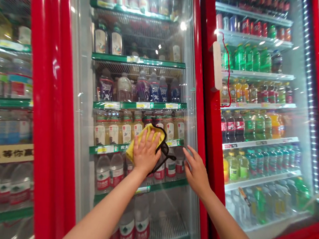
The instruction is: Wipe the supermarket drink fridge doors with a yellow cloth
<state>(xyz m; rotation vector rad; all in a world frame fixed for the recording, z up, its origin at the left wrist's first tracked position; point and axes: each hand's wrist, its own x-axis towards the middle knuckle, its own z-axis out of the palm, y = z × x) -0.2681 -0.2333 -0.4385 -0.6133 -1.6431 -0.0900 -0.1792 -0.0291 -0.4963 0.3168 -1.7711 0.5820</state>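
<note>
Yellow cloth directly under left hand, against glass door; bunched, long axis unclear. Left grip: palm flat, fingers extended over cloth. Right hand farther, right of cloth, near red frame; fingers loosely spread, nothing held. Bottles behind glass.

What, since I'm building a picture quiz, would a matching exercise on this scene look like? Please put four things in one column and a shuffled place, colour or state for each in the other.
Things
1. cloth
2. left hand
3. right hand
4. cord

Descriptions
A. holding nothing
B. red and thin
C. flat on the cloth
D. yellow with dark edging

Pairs: 1-D, 2-C, 3-A, 4-B
</note>
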